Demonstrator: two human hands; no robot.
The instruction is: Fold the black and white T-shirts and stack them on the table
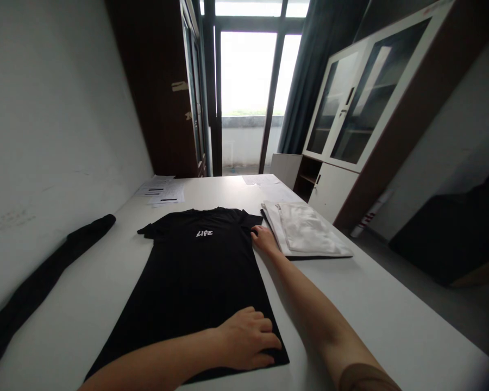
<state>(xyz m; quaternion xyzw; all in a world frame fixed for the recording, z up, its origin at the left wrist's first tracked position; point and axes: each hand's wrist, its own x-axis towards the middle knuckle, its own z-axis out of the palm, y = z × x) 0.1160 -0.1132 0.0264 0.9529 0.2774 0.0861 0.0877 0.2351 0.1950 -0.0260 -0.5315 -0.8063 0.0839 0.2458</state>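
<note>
A black T-shirt [199,282] lies spread flat on the white table, its neckline toward the window and small white lettering near the top. My left hand [250,338] rests on the shirt's lower right part, close to the hem, fingers bent and closed on the fabric at the side edge. Further off, my right hand [264,239] has its fingers closed at the right sleeve, by the underarm. Its fingertips are small in view and partly hidden. Just right of that hand lies a stack of folded white clothes [309,231] with a dark layer underneath.
The white table [375,304] carries paper sheets [167,193] at its far left and more papers [264,184] at the far end. A long dark cloth [52,271] lies along the left wall. A white cabinet [338,184] stands beyond the right edge.
</note>
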